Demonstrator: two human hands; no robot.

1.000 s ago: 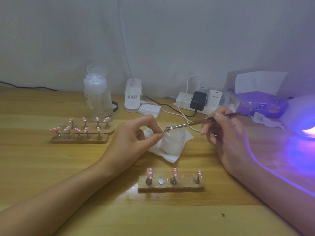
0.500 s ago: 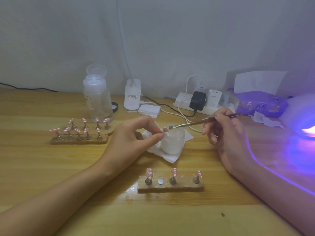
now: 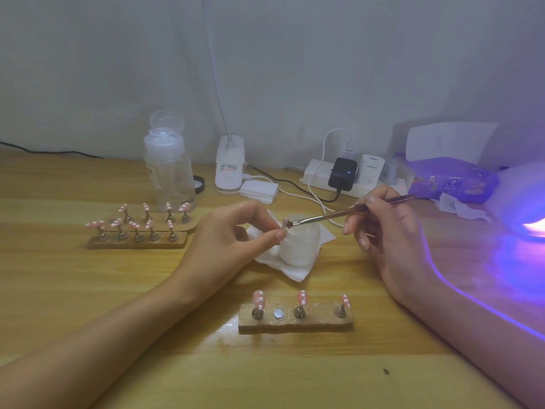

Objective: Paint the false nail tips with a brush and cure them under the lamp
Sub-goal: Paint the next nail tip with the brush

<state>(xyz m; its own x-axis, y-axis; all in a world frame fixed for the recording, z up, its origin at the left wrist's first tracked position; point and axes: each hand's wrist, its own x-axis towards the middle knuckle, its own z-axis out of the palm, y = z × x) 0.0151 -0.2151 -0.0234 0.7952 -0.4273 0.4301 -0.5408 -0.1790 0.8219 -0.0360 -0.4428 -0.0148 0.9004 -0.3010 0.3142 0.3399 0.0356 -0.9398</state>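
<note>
Both grips unchanged: left hand (image 3: 233, 240) pinches nail tip (image 3: 285, 223); right hand (image 3: 383, 231) holds brush (image 3: 324, 216), bristles touching again.

The left hand (image 3: 233, 237) pinches a small nail tip (image 3: 285, 223) above a white jar (image 3: 299, 246) standing on a tissue (image 3: 295, 268). The right hand (image 3: 389, 231) grips a brush (image 3: 339, 215), its bristles touching the tip. A wooden holder (image 3: 295, 321) nearer the camera carries three pink tips. The lamp (image 3: 528, 202) glows purple at the right edge.
</note>
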